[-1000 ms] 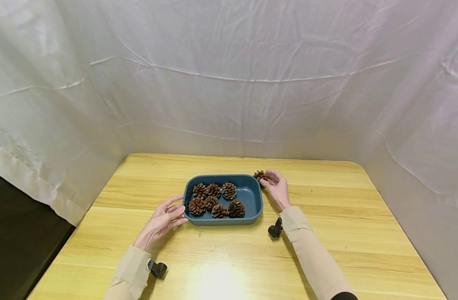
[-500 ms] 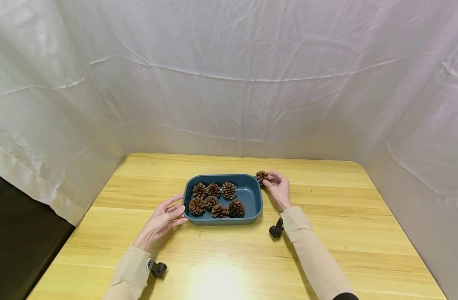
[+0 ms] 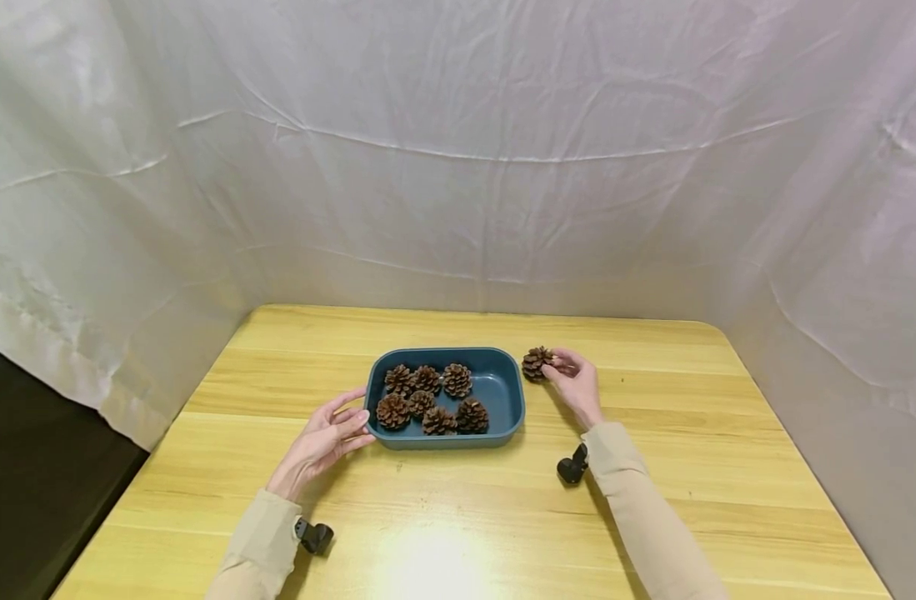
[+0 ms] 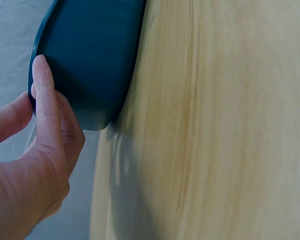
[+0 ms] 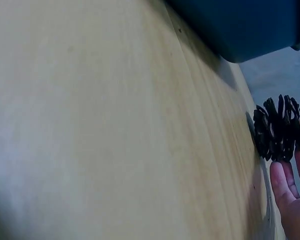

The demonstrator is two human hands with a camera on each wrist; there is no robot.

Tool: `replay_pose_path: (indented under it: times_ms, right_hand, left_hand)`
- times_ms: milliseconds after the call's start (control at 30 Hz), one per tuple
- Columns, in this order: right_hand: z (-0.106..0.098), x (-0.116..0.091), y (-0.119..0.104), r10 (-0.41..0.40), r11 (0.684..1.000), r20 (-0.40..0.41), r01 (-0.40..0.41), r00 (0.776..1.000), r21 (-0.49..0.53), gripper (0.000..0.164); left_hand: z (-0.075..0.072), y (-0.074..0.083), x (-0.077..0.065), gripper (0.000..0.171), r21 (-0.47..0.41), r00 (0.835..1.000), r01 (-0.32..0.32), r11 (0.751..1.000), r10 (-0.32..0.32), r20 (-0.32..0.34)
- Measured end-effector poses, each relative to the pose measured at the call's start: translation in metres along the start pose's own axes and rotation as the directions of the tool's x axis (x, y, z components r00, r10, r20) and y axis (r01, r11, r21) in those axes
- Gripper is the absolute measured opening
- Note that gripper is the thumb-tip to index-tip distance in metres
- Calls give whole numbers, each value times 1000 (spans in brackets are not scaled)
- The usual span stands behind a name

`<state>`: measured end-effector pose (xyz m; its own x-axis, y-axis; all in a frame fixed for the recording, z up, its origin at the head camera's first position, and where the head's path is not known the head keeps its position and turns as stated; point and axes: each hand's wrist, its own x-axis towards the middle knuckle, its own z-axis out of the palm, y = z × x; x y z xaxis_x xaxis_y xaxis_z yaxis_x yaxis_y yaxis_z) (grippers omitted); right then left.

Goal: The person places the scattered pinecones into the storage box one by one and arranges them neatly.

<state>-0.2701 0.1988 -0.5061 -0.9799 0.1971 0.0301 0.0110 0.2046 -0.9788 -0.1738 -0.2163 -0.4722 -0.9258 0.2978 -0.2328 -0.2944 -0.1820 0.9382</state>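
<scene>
A dark blue rectangular container (image 3: 505, 404) with rounded corners stands on the table. Inside lie several brown pine cones (image 3: 457, 381), mostly toward its left and front. My left hand (image 3: 318, 442) grips the container's left end, thumb at the rim and fingers against the outer wall, as the left wrist view also shows. Just off the container's right end, my right hand (image 3: 575, 385) pinches one pine cone (image 3: 536, 364) between thumb and fingers. In the right wrist view, that pine cone (image 5: 280, 130) looks dark and sits at the fingertips, close to the tabletop.
The light wooden table (image 3: 690, 433) spreads around the container on all sides. A white cloth (image 3: 473, 208) hangs behind and at both sides. At the left lies a dark surface (image 3: 45, 467) past the table edge. Small black cameras sit at both wrists.
My right hand has moved right and slightly toward me with the pine cone, away from the container's back right corner. The left hand and container have stayed put.
</scene>
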Motion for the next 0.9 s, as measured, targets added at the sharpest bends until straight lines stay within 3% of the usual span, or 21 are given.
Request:
replay_pose_path:
  times_ms: [333, 633, 900]
  right_hand:
    - [-9, -3, 2, 15, 1000, 28, -15, 999, -1, 44]
    - [-13, -5, 0, 60, 981, 77, -73, 995, 180, 46]
    - [-17, -7, -2, 82, 963, 115, -109, 990, 247, 49]
  left_hand:
    - [0, -1, 1, 67, 1, 1000, 3, 1000, -3, -3]
    - [0, 0, 1, 66, 6, 1000, 5, 1000, -5, 2]
    - [0, 0, 1, 66, 8, 1000, 6, 1000, -6, -3]
